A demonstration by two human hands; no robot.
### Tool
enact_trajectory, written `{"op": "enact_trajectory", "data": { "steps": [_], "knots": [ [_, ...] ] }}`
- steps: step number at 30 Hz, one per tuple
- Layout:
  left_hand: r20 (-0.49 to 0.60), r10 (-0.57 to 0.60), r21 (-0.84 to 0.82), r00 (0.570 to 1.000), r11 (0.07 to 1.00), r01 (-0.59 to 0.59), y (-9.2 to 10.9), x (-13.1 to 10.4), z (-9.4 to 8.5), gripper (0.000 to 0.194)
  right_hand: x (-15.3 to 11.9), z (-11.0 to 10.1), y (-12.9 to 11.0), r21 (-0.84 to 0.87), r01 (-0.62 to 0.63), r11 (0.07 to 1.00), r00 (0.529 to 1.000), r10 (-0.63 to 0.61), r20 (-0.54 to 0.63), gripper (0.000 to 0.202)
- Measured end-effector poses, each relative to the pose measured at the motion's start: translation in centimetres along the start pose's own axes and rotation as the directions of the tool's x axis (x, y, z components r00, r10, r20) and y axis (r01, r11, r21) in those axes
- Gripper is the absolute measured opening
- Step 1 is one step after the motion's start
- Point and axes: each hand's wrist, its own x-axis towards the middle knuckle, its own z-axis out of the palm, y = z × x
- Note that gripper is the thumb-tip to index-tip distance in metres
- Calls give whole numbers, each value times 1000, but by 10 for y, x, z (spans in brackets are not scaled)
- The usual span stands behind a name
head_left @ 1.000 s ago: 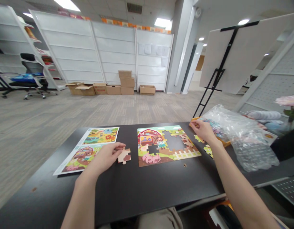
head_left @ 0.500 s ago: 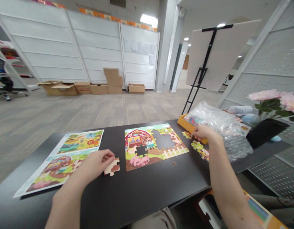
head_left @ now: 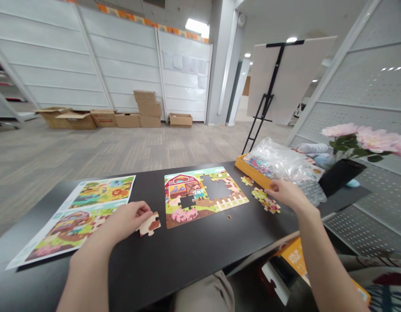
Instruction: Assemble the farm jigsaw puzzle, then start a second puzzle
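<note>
My left hand [head_left: 138, 216] has its fingers closed on the upper left edge of a cream puzzle piece with brown patches [head_left: 153, 225], low over the black table. To the right of it lies a farm jigsaw puzzle [head_left: 181, 214] with a barn, a pink pig and a fence. Two gaps in the puzzle show dark table. My right hand [head_left: 285, 193] is curled, fingertips pinched beside a cluster of green and pink puzzle pieces [head_left: 263, 199]. What those fingers hold, if anything, is hidden. Another loose piece [head_left: 247, 180] lies just behind the cluster.
A printed picture sheet [head_left: 66, 212] lies at the left. An orange box [head_left: 252, 170] with a clear plastic bag [head_left: 275, 158] sits at the back right, near a black vase of pink flowers [head_left: 338, 175]. An easel [head_left: 268, 97] stands behind the table.
My right hand has moved away from the orange box, to the right-hand side of the loose cluster. My left hand stays on the brown-patched piece. The view has turned slightly right.
</note>
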Motion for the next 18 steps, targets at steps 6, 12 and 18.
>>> {"op": "enact_trajectory", "data": {
  "steps": [6, 12, 18],
  "knots": [
    [-7, 10, -9, 1000, 1000, -10, 3, -3, 0, 38, -32, 10, -3, -33, 102, 994, 990, -99, 103, 43],
    [21, 9, 35, 1000, 999, -10, 1, -6, 1, 40, -45, 13, -14, 5, 135, 991, 985, -135, 105, 24],
    [37, -7, 79, 999, 997, 4, 4, -11, -1, 44, -53, 11, -18, 82, 116, 990, 992, -120, 45, 31]
  ]
}}
